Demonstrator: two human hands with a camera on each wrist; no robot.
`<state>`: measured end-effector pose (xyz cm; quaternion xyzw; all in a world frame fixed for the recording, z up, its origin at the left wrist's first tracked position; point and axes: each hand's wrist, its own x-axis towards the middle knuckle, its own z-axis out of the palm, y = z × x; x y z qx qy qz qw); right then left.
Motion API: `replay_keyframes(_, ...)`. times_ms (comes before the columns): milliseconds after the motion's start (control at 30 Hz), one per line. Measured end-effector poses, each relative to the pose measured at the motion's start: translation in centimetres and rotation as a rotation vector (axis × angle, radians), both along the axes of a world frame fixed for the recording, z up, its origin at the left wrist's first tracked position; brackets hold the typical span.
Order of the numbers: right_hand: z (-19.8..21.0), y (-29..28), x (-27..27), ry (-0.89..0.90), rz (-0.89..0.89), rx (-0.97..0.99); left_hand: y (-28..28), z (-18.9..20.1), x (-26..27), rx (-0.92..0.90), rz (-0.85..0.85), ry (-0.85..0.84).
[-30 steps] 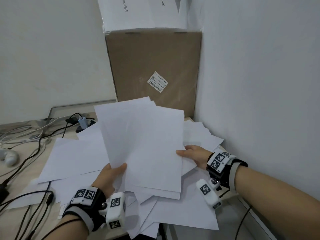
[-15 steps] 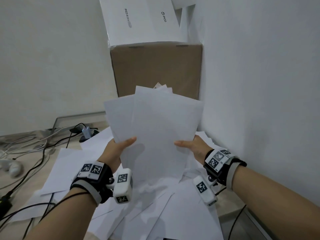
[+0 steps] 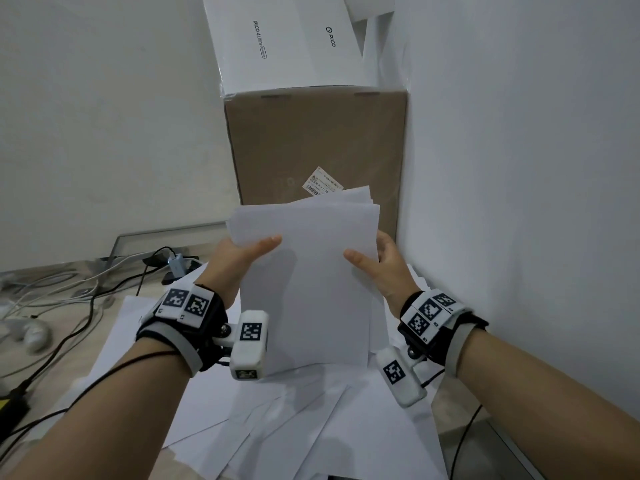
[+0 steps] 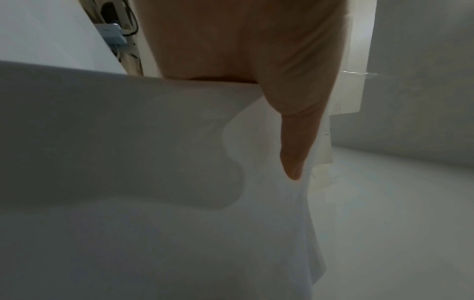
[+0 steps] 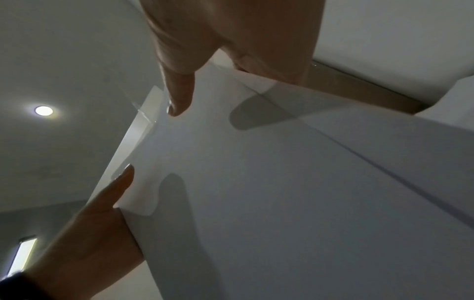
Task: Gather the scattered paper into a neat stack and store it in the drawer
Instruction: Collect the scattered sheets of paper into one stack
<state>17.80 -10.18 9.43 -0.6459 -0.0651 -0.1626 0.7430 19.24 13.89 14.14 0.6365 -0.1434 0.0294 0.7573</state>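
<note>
The stack (image 3: 304,285) stands nearly upright between the two hands, lifted clear of the loose sheets (image 3: 298,424) that lie fanned over the table (image 3: 55,368) beneath it. Its long axis runs up and away from the person, the top edge tilted toward the brown box (image 3: 315,147) in the corner, the bottom edge hanging just above the litter of paper.

The left hand (image 3: 239,258) pinches the stack's left edge — thumb flat across the front face, the other fingers behind, as the left wrist view bears out. The right hand (image 3: 381,261) does the same on the right edge, thumb on the front and fingers curled round the back. Both grips sit high on the stack, above its middle, so the lower half hangs free. Neither hand is nearer; they face each other across the short axis.

The sheets are not yet square: several corners poke out at the top right, stepped one behind another. To my eye the coming move is a tap downward along the long axis, onto the table, to bring the bottom edges level — and that needs a bare or flat patch below, where loose sheets now lie.

No drawer shows in any view.
</note>
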Motion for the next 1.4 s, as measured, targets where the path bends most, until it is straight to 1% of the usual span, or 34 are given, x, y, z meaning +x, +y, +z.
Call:
replay_keyframes(100,0.5,0.4,-0.1,-0.011,-0.006,-0.017,-0.1,0.4,0.0,0.010,0.009,-0.005)
replay_keyframes(167,0.1,0.7,0.0,0.021,-0.006,0.009,0.2,-0.1,-0.2,0.008,-0.002,-0.005)
replay_keyframes(267,-1.8,0.5,0.1,0.157,0.049,0.026,0.8,-2.5,-0.5,0.031,-0.031,0.034)
replay_keyframes(367,-4.0,0.4,-0.6,0.328,0.220,-0.007,1.1,-6.1,-1.1,0.071,-0.046,0.112)
replay_keyframes(433,-5.2,0.6,-1.0,0.390,0.268,-0.013,0.9,-7.4,-1.4,0.067,-0.058,0.155)
replay_keyframes(500,-5.8,0.9,-0.9,0.396,0.229,0.012,0.6,-7.4,-1.3,0.064,-0.057,0.160)
replay_keyframes(567,-5.6,1.1,-0.5,0.374,0.187,0.048,0.6,-6.5,-1.0,0.055,-0.050,0.156)
replay_keyframes(633,-5.0,1.2,-0.3,0.362,0.175,0.089,0.8,-5.7,-0.8,0.041,-0.071,0.142)
replay_keyframes(700,-5.2,1.1,-0.2,0.374,0.191,0.107,1.0,-5.7,-0.8,0.046,-0.110,0.150)
replay_keyframes(800,-6.7,1.3,-0.5,0.454,0.265,0.024,1.0,-8.0,-1.3,0.048,-0.107,0.222)
replay_keyframes(867,-7.8,1.7,-0.8,0.517,0.234,-0.036,0.8,-10.3,-1.8,0.054,-0.076,0.275)
replay_keyframes(967,-8.6,1.9,-0.8,0.499,0.149,-0.089,0.5,-12.5,-2.1,0.054,-0.026,0.328)
replay_keyframes(1100,-7.9,1.1,-0.8,0.439,0.089,-0.150,0.0,-12.3,-1.1,0.046,0.044,0.339)
replay_keyframes(1200,-6.7,0.0,-1.0,0.423,0.121,-0.205,-0.4,-11.9,-0.3,0.102,0.073,0.346)
replay_keyframes(1300,-6.0,-1.6,-1.1,0.458,0.150,-0.332,-1.0,-12.6,0.4,0.139,0.112,0.367)
replay_keyframes(1400,-5.9,-4.2,-0.7,0.512,0.048,-0.446,-1.7,-14.2,0.6,0.141,0.127,0.412)
